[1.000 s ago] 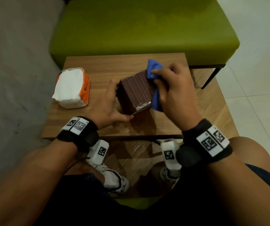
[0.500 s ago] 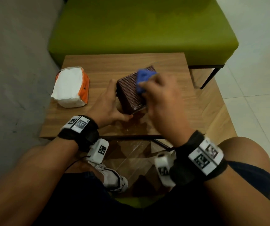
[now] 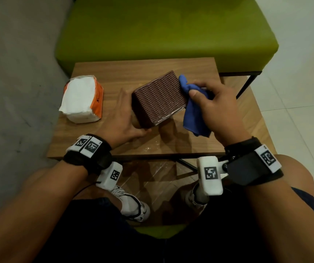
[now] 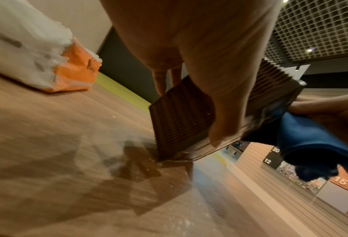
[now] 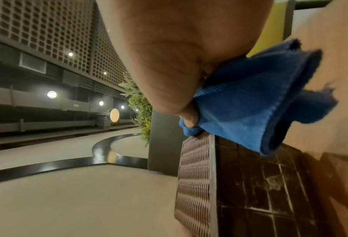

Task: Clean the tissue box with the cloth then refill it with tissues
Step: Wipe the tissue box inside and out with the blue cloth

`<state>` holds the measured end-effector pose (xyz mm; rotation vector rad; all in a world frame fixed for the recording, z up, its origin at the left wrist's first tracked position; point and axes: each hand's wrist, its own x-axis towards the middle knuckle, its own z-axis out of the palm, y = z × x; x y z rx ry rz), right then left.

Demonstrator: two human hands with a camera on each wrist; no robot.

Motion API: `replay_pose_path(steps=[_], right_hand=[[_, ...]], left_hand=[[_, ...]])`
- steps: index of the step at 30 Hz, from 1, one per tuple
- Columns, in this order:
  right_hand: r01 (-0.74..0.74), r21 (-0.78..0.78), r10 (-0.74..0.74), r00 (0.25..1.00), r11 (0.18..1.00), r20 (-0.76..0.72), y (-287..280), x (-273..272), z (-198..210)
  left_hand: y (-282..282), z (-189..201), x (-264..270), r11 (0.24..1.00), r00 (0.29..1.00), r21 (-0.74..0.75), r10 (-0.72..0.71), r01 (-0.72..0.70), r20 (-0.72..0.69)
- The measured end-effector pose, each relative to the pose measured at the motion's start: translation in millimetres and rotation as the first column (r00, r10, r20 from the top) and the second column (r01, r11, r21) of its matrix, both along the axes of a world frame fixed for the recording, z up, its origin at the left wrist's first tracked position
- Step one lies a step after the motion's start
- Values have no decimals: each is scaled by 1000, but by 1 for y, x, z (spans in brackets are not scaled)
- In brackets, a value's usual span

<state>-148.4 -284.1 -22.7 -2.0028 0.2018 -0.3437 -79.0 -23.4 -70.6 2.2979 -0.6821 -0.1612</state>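
A dark brown woven tissue box point(image 3: 159, 98) point(image 4: 181, 121) point(image 5: 197, 184) stands tilted on one corner in the middle of the wooden table point(image 3: 99, 141). My left hand point(image 3: 123, 118) point(image 4: 199, 64) grips its left side, thumb along the near face. My right hand point(image 3: 212, 103) point(image 5: 169, 56) pinches a bunched blue cloth point(image 3: 194, 114) point(image 4: 303, 144) point(image 5: 250, 99) against the box's right side. An opened orange pack of white tissues point(image 3: 82, 100) point(image 4: 37, 52) lies at the table's left.
A green upholstered bench point(image 3: 163, 29) runs behind the table, with a black metal leg point(image 3: 245, 86) at the right. Grey floor lies to the left, white tiles to the right. My knees and a white shoe point(image 3: 133, 204) are below the near table edge.
My right hand has carried the cloth from the box's top face back over to its right side. The box now tilts further up on its corner in my left hand.
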Motion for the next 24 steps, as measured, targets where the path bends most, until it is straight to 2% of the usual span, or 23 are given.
replay_pose_path(steps=[2,5,11,15,19,24], right_hand=[[-4,55,6,1000,998,-22,0,-2,0],[0,130,2,1000,992,-21,0,-5,1],[19,149,-23,999,989,25,1,-8,0],[28,177,-35,999,984,40,4,-9,-1],[7,205,-16,999,979,42,10,-7,3],[10,162,-19,998,987,55,18,-8,7]], left_hand=[[-2,2,-1,999,995,33,-24,21,93],[-3,8,-1,998,993,48,-51,46,110],[-7,37,-4,986,989,82,-139,143,-55],[-11,58,-6,977,991,170,-133,126,32],[-20,75,-2,955,992,266,-121,128,-43],[-30,80,2,962,999,269,-42,42,-6]])
